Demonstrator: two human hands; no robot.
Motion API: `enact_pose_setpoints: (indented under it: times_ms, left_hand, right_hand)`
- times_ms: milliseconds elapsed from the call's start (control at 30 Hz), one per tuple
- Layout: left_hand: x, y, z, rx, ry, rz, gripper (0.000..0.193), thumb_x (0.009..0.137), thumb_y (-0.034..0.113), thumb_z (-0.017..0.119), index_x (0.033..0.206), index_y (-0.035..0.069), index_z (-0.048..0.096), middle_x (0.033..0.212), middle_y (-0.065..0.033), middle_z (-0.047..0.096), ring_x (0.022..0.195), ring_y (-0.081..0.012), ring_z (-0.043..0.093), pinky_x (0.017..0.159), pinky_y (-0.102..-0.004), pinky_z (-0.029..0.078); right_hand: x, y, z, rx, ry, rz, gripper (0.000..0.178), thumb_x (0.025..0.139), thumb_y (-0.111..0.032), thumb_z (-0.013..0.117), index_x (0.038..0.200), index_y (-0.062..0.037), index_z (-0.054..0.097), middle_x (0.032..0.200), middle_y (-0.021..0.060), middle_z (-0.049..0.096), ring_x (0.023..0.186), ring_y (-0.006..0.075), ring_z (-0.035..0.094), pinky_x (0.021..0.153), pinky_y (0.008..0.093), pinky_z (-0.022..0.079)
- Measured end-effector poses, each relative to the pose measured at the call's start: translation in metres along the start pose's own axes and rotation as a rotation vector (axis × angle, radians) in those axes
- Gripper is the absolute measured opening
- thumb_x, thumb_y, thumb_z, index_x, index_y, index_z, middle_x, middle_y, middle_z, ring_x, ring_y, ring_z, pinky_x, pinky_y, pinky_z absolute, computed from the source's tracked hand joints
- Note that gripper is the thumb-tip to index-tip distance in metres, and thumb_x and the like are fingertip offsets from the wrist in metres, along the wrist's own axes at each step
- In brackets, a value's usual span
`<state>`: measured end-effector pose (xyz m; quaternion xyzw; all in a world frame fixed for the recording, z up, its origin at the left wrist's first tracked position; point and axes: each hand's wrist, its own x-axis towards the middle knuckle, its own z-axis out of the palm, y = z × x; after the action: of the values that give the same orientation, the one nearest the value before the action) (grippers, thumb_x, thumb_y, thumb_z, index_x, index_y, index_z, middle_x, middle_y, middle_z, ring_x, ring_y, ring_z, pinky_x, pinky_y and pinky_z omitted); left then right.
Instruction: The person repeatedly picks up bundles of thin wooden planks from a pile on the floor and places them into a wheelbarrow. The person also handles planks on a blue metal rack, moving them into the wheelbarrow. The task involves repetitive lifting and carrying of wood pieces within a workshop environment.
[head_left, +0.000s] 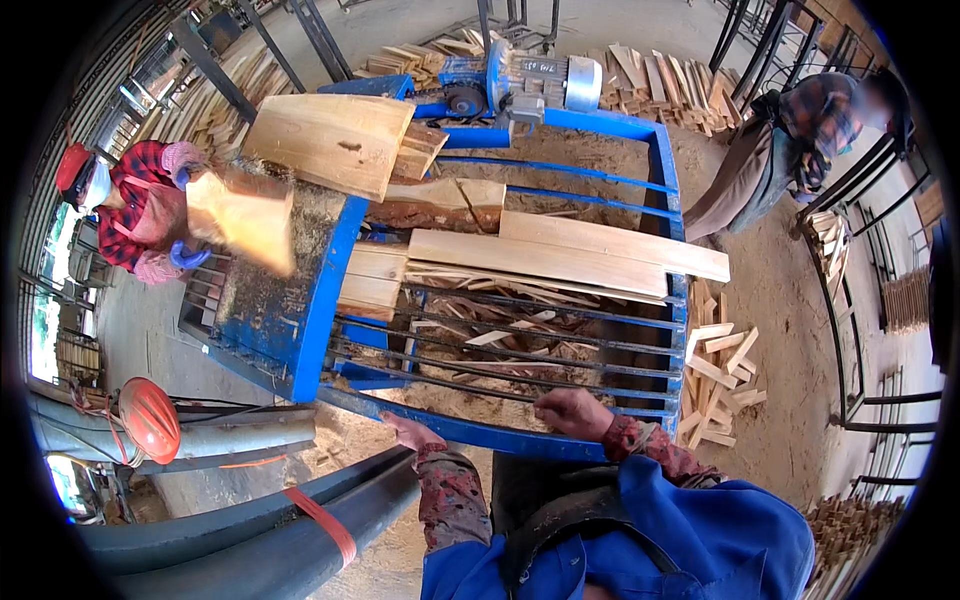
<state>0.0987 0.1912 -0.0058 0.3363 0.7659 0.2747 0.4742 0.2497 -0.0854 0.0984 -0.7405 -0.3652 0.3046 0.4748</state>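
My left hand (414, 433), fingers stretched out and holding nothing, is at the near blue edge of a machine frame (470, 428). Farther right, my right hand (573, 412) is curled closed over the near bars, with no object showing in it. Beyond my hands, dark metal bars (520, 345) span the frame. Long pale boards (540, 258) lie across them, alongside shorter planks (370, 280) at the blue housing (318, 320). A bark-edged slab (440, 203) lies behind these boards. Wood offcuts (515, 328) and sawdust show below the bars.
At left, a person in gloves holds a wide, motion-blurred board (245, 215) by the housing. Wide slabs (330, 143) and a motor (545, 80) sit at the far side. Another person (765, 160) bends at right. Offcuts (720, 380) pile beside the frame; an orange hard hat (150, 420) hangs left.
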Motion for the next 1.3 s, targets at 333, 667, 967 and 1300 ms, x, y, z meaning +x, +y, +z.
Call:
enact_pose_setpoints:
  times_ms: [333,667,967,1300]
  left_hand:
    - [-0.002,0.001,0.008,-0.166,0.021,-0.035,0.094,0.090,0.071,0.048,0.131,-0.014,0.053,0.133,-0.0293,0.056,0.118,-0.0402,0.057,0.102,-0.0451,0.045]
    - [0.016,-0.017,0.007,-0.240,-0.025,0.029,0.091,0.093,0.068,0.047,0.138,-0.010,0.048,0.138,-0.0272,0.053,0.121,-0.0385,0.055,0.104,-0.0433,0.043]
    - [-0.002,0.000,0.002,-0.256,-0.037,-0.036,0.091,0.092,0.067,0.049,0.137,-0.012,0.048,0.136,-0.0261,0.054,0.119,-0.0366,0.056,0.103,-0.0415,0.043]
    - [0.019,-0.020,0.008,-0.368,-0.050,0.066,0.087,0.094,0.064,0.050,0.134,-0.013,0.050,0.131,-0.0242,0.058,0.109,-0.0313,0.060,0.097,-0.0387,0.046]
  right_hand:
    - [0.046,-0.015,-0.061,0.103,0.287,-0.047,0.019,0.093,-0.014,0.068,0.105,0.0011,0.068,0.078,0.0065,0.067,0.072,0.0079,0.060,0.065,0.0247,0.050]
    - [0.070,-0.026,-0.053,0.166,0.131,0.014,0.022,0.097,-0.014,0.064,0.110,0.0031,0.066,0.087,0.0034,0.068,0.079,0.0062,0.062,0.071,0.0229,0.052]
    - [0.149,-0.047,-0.111,0.115,0.320,-0.064,0.025,0.097,-0.013,0.062,0.113,0.0063,0.063,0.087,0.0043,0.068,0.080,0.0074,0.064,0.070,0.0227,0.053]
    - [0.185,-0.026,-0.104,0.092,0.222,-0.093,0.022,0.098,-0.010,0.060,0.116,0.0029,0.062,0.097,0.0019,0.067,0.085,0.0066,0.062,0.073,0.0216,0.051]
